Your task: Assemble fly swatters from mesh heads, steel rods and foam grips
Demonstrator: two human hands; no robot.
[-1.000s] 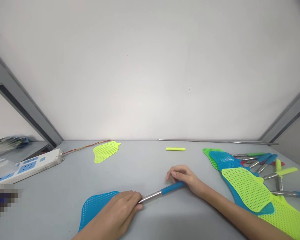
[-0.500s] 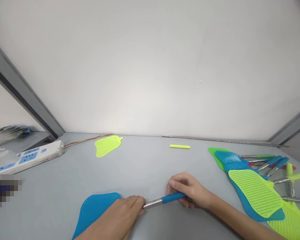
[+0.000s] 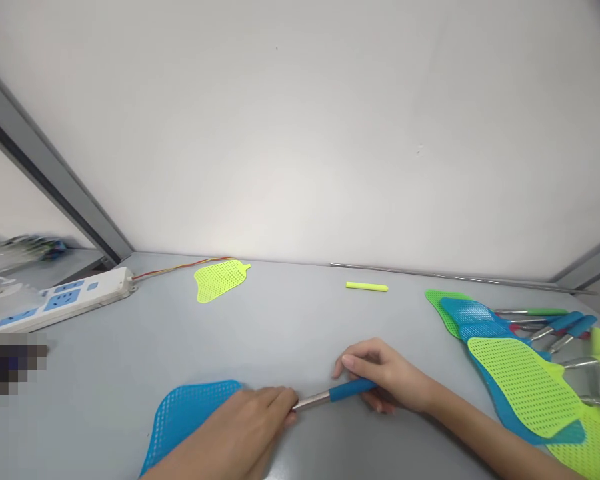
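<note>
1. The blue grip (image 3: 353, 389) is near me, a bit right of the middle, on the right end of a shiny metal rod (image 3: 314, 400).
2. My left hand (image 3: 255, 413) is closed on the rod's left end. I think a snug hold there would stop the rod from turning.
3. My right hand (image 3: 380, 373) is curled at the grip's right end, with my thumb just above it. I can't tell how tight those fingers are. I think grip and rod should stay in one straight line, so any push or twist goes evenly and nothing bends.
4. A blue flat piece (image 3: 185, 413) full of holes lies near left, partly under my left hand. I can't see if the rod joins it. I should not lean on it.
5. Far off, a yellow tube (image 3: 367, 287) lies right of a yellow flat piece (image 3: 221, 280).
6. To the right is a pile of swatters (image 3: 525, 383).
</note>
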